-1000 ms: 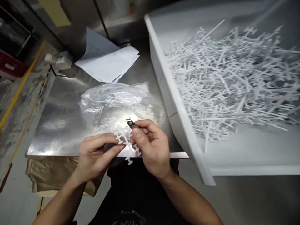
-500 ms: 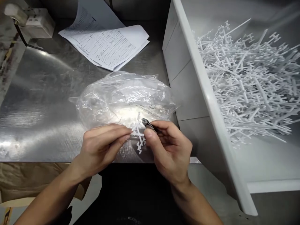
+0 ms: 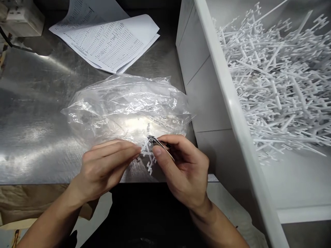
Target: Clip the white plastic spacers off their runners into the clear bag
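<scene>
Between the fingertips of my left hand (image 3: pixel 110 165) is a small branched white plastic sprue (image 3: pixel 148 154), pinched at its left side. My right hand (image 3: pixel 183 165) is closed around a metal nail clipper (image 3: pixel 161 144), thumb on the near side. The clipper's jaws are at the upper part of the sprue; whether they touch it I cannot tell. Beneath and behind both hands a crumpled clear plastic bag (image 3: pixel 124 100) lies on the metal table (image 3: pixel 33 113).
A white bin (image 3: pixel 227 93) on the right holds a large heap of white plastic sprues (image 3: pixel 279 86). Folded printed sheets (image 3: pixel 113 41) lie at the back. A white power socket box (image 3: pixel 24 19) with a cable is at the far left. Brown paper (image 3: pixel 33 203) shows below the table edge.
The clipper's jaws have moved left and slightly down onto the sprue's upper part. Both hands have shifted a little left in view, and the camera view has shifted slightly too.
</scene>
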Tool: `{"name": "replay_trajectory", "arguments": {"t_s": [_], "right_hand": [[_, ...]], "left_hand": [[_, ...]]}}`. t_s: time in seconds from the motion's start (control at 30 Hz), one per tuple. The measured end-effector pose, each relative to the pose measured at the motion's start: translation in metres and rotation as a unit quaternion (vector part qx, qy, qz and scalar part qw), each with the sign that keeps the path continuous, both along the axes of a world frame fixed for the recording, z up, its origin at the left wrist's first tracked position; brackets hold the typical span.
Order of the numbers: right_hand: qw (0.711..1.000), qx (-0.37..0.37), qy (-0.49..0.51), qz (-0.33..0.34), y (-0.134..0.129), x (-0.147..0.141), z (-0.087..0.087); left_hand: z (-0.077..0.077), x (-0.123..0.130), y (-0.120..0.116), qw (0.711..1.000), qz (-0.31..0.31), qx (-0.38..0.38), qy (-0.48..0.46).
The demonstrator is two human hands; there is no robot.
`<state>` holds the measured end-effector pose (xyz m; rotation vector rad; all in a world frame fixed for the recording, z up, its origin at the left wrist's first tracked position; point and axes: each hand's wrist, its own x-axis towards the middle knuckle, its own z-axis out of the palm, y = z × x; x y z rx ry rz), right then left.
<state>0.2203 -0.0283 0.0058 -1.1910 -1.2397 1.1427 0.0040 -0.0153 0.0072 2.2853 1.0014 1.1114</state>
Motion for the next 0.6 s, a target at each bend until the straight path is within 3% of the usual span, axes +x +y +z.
{"name": "replay_trajectory", "arguments": {"t_s": [0.17,0.3,0.47,0.6], "right_hand": [[1.000,-0.005,0.011,-0.009,0.002,0.000,0.001],[0.996,-0.054,0.063,-0.034,0.008,0.000,0.005],[0.990,-0.072,0.117,-0.043,0.012,0.000,0.006],[0.988,-0.072,0.134,-0.020,0.009,-0.001,0.008]], "left_hand": [[0.009,-0.002,0.007,0.999,-0.033,0.012,0.038],[0.018,0.004,0.013,0.998,-0.033,0.017,0.053],[0.013,0.009,0.016,0.999,0.003,-0.004,0.039],[0.006,0.009,0.016,0.999,-0.005,0.002,0.035]]}}
